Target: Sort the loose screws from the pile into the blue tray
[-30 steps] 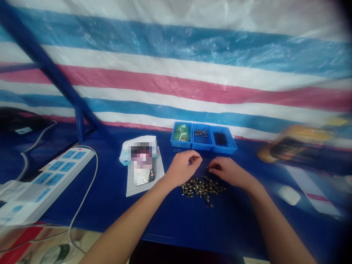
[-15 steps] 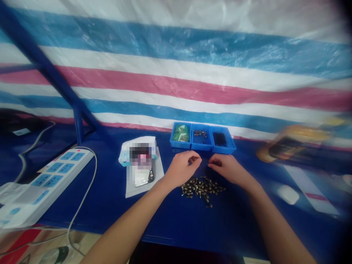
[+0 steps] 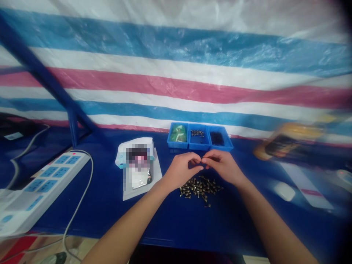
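Note:
My left hand [image 3: 183, 169] and my right hand [image 3: 224, 165] meet above the table, fingertips touching or almost touching. The fingers of both are curled in a pinch; whatever sits between them is too small to make out. Just below lies a loose pile of small brass-coloured screw-like metal parts [image 3: 202, 187], partly covered by my left hand. Beyond my hands stand three joined blue bins: the left bin [image 3: 169, 142] holds a green-and-white plastic bag, the middle bin [image 3: 198, 146] some similar metal parts, the right bin [image 3: 224, 147] a heap of small black pieces.
On the left, a white power strip [image 3: 45, 187] trails a cable [image 3: 87, 190]. A phone [image 3: 141, 179] rests on white paper beside a soft white pack [image 3: 121, 154]. To the right are a white rounded case [image 3: 284, 191] and a blurred yellowish bottle [image 3: 286, 141]. Striped sheeting [image 3: 176, 88] hangs behind.
My right hand has moved left, so its fingertips now meet those of my left hand, where a gap was before. The whole view has shifted slightly.

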Motion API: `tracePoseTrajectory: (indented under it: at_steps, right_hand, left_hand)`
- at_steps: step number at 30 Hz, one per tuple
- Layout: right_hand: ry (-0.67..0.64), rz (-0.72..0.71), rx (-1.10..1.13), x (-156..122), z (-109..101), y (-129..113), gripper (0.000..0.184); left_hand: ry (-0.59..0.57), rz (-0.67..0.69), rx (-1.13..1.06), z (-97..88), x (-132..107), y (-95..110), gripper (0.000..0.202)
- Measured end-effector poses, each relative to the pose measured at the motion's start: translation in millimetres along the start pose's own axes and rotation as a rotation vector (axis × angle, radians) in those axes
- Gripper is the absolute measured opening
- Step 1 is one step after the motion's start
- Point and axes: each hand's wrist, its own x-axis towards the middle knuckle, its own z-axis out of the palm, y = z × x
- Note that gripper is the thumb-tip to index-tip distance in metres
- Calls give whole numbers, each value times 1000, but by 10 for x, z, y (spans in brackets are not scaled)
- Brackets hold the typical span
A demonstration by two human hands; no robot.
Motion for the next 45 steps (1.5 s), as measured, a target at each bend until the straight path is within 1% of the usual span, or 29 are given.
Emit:
tracePoseTrajectory:
  at_steps: [2,5,8,11,15,17,21,27,29,31,32,35,36,37,38,39,41,43,45]
  right_hand:
    - [-33,19,117,5,48,-12,26]
    - [-60,54,245,10,108,-30,30]
    - [-42,96,308,5,137,-39,32]
    - [-47,129,355,-7,135,-37,31]
    - [-43,113,431,-15,128,-35,30]
    - [-31,99,426,-11,134,-38,34]
    - [-19,77,337,4,156,-45,28]
    - [-55,45,323,-5,171,-51,28]
    - [-52,33,316,-7,165,-46,27]
    - [-49,35,314,-3,153,-33,27]
    - [-43,45,324,2,146,-22,28]
    - [20,111,390,24,125,19,33]
    - [47,129,410,31,119,35,35]
    - [71,140,425,39,112,50,37]
    - [90,144,432,45,105,63,38]
    - [105,144,433,49,99,76,40]
    - [129,140,436,55,86,96,41]
    - [148,140,439,57,75,111,41]
    - [158,143,440,57,69,120,40]
  left_hand:
    - [22,-7,-20,0,-2,8,3]
    - [55,-31,-60,-7,-3,16,6]
    - [67,-37,-105,-19,-3,31,8]
    - [70,-37,-95,-34,4,43,9]
    - [111,-86,-129,-52,23,27,11]
    - [112,-102,-195,-57,30,15,13]
    - [64,-125,-315,-62,31,14,14]
    - [7,-154,-451,-69,44,0,17]
    - [-4,-158,-460,-62,45,-11,18]
    - [36,-143,-394,-52,33,-9,21]
    - [88,-113,-326,-49,21,0,23]
    - [283,51,-27,-49,-20,50,25]
    - [337,88,86,-50,-31,69,22]
    - [390,92,200,-51,-38,85,19]
    - [448,59,313,-50,-41,98,16]
    - [513,-3,420,-49,-40,107,16]
    - [632,-141,582,-46,-30,110,20]
    - [688,-226,656,-49,-15,96,29]
    - [700,-264,677,-64,-2,66,36]
